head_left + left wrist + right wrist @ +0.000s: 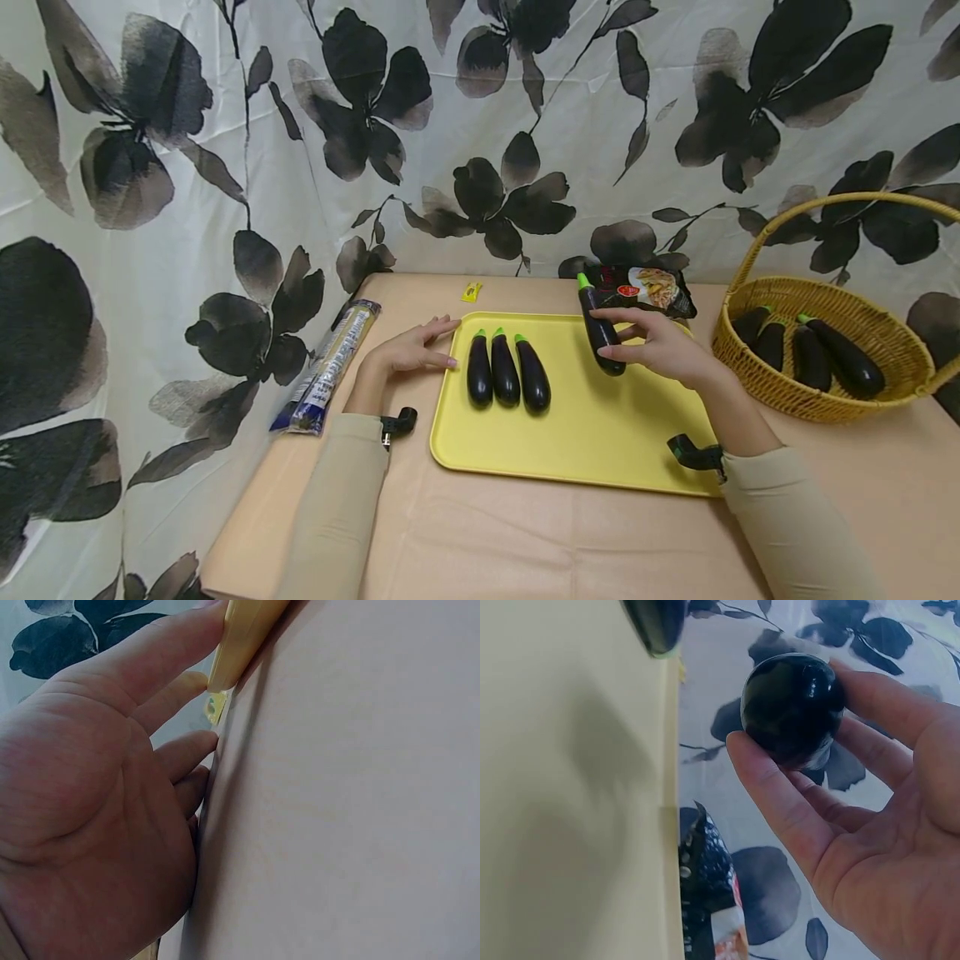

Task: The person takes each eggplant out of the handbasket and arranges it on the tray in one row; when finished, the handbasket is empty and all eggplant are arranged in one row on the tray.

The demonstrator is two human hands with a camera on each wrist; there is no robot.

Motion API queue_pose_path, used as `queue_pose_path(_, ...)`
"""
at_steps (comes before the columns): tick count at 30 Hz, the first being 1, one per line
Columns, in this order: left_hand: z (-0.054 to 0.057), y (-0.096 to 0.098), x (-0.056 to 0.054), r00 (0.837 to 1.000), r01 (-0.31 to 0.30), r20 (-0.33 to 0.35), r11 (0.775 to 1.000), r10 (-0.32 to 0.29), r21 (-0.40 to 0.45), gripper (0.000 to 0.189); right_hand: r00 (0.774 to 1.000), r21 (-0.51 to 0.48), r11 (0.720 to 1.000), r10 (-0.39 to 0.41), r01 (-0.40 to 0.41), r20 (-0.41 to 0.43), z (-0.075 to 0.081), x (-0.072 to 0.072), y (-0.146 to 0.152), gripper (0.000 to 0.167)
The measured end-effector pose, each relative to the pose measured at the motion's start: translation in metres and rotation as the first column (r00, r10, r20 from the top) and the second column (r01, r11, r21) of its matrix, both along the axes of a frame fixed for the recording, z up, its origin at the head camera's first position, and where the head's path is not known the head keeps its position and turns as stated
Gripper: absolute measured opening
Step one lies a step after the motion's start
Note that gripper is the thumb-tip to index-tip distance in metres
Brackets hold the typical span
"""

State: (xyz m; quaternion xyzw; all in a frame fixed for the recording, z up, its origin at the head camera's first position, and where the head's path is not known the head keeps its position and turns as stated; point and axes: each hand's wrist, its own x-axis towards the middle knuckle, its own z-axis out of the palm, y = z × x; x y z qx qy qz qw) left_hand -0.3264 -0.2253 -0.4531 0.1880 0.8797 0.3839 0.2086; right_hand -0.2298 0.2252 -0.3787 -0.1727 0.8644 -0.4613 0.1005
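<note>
My right hand point(660, 346) pinches an eggplant point(597, 325) between thumb and fingers, holding it over the right half of a yellow tray point(600, 450), its green stem pointing away. In the right wrist view the rounded dark end of this eggplant point(791, 709) faces the camera, above the tray surface. Three more eggplants point(504, 373) lie side by side on the tray's left part, stems toward the back. At the tray's left rim, my left hand point(408, 348) rests with extended fingers. The left wrist view has its thumb and a finger touching the tray edge point(244, 645).
A wicker basket point(795, 407) with a tall handle stands at the right, holding several eggplants point(843, 354). Behind the tray lie a black food package point(660, 287) and a small yellow packet point(471, 292). A long blue-and-silver package point(326, 371) lies along the table's left edge.
</note>
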Motion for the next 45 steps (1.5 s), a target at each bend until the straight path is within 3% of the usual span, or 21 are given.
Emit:
queue_pose_path(17, -0.001, 0.0, 0.0, 1.0, 0.024, -0.013, 1.0, -0.024, -0.015, 0.096, 0.994, 0.028, 0.995, 0.091, -0.093, 0.061, -0.021, -0.002, -0.031, 0.063)
queue_pose_path(28, 0.001, 0.0, 0.001, 0.998, 0.043, -0.047, 0.999, -0.044, -0.024, 0.094, 0.985, 0.079, 0.983, 0.163, -0.167, 0.053, -0.03, -0.002, -0.044, 0.063)
queue_pose_path(45, 0.001, -0.001, 0.001, 0.999, 0.024, -0.043, 0.999, -0.025, -0.026, 0.095, 0.985, 0.159, 0.973, 0.163, -0.171, 0.058, -0.034, 0.004, -0.057, 0.065)
